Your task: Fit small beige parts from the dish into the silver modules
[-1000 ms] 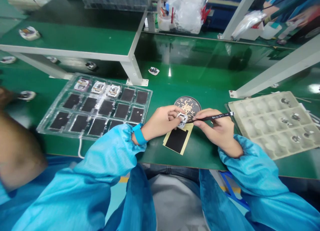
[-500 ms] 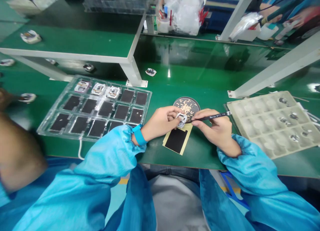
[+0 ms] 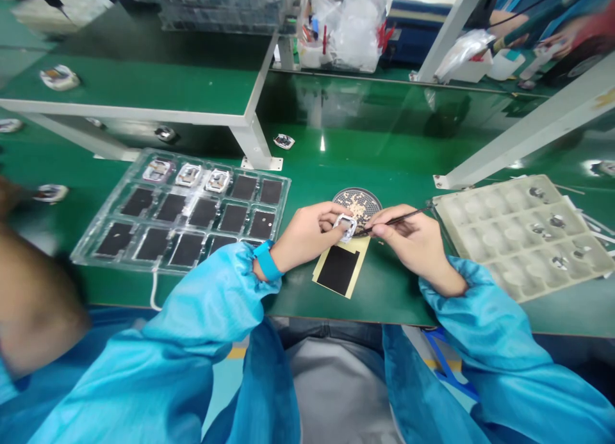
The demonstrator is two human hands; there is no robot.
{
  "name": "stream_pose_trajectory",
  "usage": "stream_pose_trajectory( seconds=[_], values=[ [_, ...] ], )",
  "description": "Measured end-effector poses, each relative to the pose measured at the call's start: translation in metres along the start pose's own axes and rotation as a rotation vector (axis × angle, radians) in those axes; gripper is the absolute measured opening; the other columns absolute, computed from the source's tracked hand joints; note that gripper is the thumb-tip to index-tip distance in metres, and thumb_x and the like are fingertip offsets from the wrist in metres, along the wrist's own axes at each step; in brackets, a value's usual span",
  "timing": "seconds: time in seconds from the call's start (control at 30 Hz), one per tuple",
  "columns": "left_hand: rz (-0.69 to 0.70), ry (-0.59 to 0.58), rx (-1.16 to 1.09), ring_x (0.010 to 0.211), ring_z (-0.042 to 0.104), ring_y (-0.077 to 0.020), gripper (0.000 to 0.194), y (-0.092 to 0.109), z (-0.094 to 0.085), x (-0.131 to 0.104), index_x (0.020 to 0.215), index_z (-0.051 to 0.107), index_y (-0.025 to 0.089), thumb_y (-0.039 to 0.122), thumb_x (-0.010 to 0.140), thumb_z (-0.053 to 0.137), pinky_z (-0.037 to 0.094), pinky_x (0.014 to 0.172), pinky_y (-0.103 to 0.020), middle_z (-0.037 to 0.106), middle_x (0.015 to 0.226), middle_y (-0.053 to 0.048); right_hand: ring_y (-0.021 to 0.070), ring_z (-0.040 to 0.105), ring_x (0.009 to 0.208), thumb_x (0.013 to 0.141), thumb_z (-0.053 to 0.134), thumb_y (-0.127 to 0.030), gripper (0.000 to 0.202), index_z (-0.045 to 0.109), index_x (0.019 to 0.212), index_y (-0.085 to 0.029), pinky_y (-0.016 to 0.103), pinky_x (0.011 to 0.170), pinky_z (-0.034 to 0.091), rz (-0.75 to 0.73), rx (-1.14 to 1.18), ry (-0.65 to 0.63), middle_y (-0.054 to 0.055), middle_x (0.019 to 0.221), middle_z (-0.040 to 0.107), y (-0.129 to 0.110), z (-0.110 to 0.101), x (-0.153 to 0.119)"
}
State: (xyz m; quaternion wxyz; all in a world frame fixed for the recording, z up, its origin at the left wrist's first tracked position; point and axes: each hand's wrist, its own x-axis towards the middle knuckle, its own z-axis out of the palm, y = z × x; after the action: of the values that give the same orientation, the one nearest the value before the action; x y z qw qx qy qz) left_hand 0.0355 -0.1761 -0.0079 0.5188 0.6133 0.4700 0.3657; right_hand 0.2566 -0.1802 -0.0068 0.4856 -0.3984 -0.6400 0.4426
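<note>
Just right of the frame's centre, a small white square frame part (image 3: 346,227) with rounded corners and an open middle is being pinched between the thumb and fingers of the left hand (image 3: 307,236). The right hand (image 3: 413,242) is gripping a thin black pair of tweezers (image 3: 398,219), pinched between thumb and forefinger, with the tip reaching toward the white part. Both hands are hovering over one yellow card (image 3: 342,268) carrying a black rectangular patch, which is lying on the green bench (image 3: 384,149). Just behind the hands, one round dish (image 3: 358,202) is holding many tiny pale pieces, too small to count. A blue band (image 3: 267,259) is sitting on the left wrist, and both arms are wearing blue sleeves.

To the left of centre, one clear plastic tray (image 3: 182,207) is showing three rows of five pockets: three upper-left pockets are holding white framed parts, while twelve are holding black squares. At the right edge, one beige moulded tray (image 3: 519,239) is holding a few small metallic pieces, roughly five. In the upper left, a raised green shelf (image 3: 144,79) is standing over the bench.
</note>
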Motion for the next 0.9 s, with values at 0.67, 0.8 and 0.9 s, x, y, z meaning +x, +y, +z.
stream_pose_trajectory(
  seconds=[0.67,0.8,0.9],
  values=[
    [-0.144,-0.085,0.105,0.075,0.071,-0.0187,0.046,-0.001,-0.011,0.007,0.113,0.07,0.021,0.051,0.08,0.078,0.056,0.069,-0.028,0.075,0.097,-0.005,0.0232,0.069,0.088,0.089,0.067,-0.046,0.03,0.073,0.095,-0.016,0.033,0.081,0.053,0.501,-1.122,0.635,0.009,0.089,0.073,-0.028,-0.215,-0.045],
    [-0.181,-0.098,0.096,0.075,0.071,-0.0203,0.047,0.003,-0.009,0.007,0.111,0.072,0.02,0.054,0.078,0.079,0.055,0.068,-0.028,0.077,0.091,-0.005,0.0336,0.069,0.097,0.08,0.074,-0.036,0.032,0.076,0.091,-0.006,0.039,0.084,0.05,0.929,-1.261,0.741,0.026,0.1,0.074,-0.013,-0.292,-0.072],
    [-0.19,-0.1,0.095,0.075,0.072,-0.0199,0.047,0.005,-0.008,0.007,0.11,0.073,0.019,0.054,0.078,0.079,0.055,0.07,-0.028,0.078,0.094,-0.006,0.0335,0.07,0.093,0.078,0.076,-0.036,0.033,0.076,0.089,-0.005,0.038,0.079,0.05,0.985,-1.222,0.745,0.027,0.1,0.075,-0.002,-0.309,-0.083]
  ],
)
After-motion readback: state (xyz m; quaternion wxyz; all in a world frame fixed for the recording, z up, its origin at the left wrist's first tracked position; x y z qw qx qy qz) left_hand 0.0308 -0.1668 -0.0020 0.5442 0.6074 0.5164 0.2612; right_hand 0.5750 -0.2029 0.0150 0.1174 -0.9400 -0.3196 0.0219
